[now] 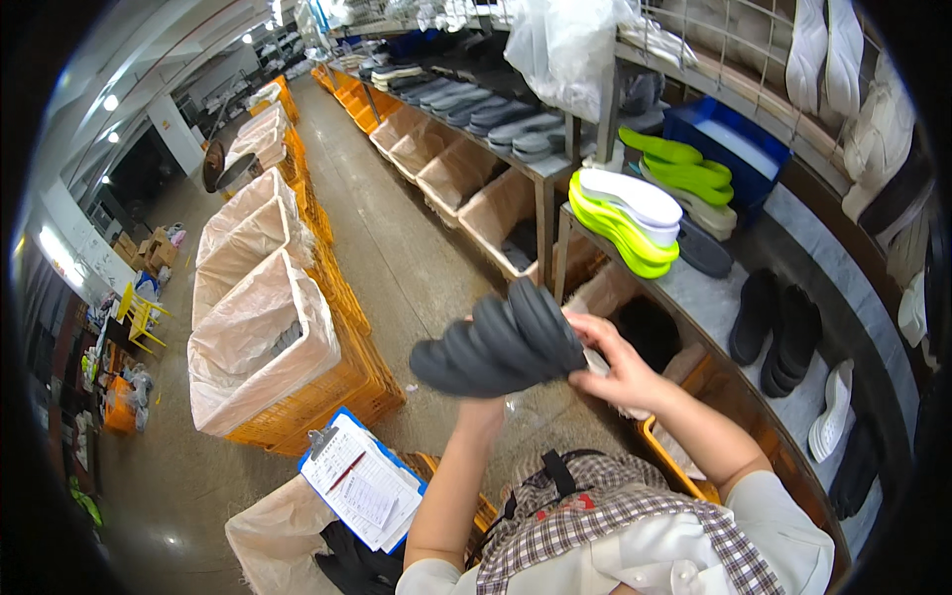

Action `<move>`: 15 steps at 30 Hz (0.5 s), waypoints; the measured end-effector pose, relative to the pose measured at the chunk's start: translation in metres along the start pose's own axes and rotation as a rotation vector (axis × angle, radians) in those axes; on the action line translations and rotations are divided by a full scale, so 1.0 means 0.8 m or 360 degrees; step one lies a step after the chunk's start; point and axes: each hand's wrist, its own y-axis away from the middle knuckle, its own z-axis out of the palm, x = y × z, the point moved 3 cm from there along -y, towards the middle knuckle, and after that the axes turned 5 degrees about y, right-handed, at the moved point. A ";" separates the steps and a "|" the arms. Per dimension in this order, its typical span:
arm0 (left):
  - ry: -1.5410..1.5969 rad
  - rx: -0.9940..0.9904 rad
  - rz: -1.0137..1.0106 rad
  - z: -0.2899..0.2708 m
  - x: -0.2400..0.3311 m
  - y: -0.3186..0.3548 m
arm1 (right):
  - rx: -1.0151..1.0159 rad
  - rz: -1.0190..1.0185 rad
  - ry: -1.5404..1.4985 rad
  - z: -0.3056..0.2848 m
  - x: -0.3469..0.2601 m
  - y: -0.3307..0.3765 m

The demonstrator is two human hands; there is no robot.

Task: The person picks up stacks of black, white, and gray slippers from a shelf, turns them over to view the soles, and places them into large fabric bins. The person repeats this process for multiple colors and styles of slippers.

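Observation:
A stack of several black shoe soles [501, 342] is held up in front of me, tilted, with thick rounded edges. My left hand [482, 409] grips the stack from beneath; its fingers are hidden behind the soles. At the stack's right end, my right hand [617, 365] has its fingers and thumb closed on the soles' edge. Something small and white [595, 361] shows by the right fingers, too little of it to name. Nearest to the right hand on the bench are a white sole [635, 195] and neon-yellow soles [623, 236] stacked together.
Orange crates [327, 397] lined with plastic run along the left. A blue clipboard [365, 481] with papers and a pen lies over a lined crate beside my left arm. The metal bench [694, 297] on the right carries more soles, a blue bin [729, 149] and a plastic bag [560, 55].

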 end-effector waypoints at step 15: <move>0.1488 -0.0473 -0.0762 0.012 -0.053 0.031 | 0.0382 0.0931 -0.1988 0.030 -0.005 0.040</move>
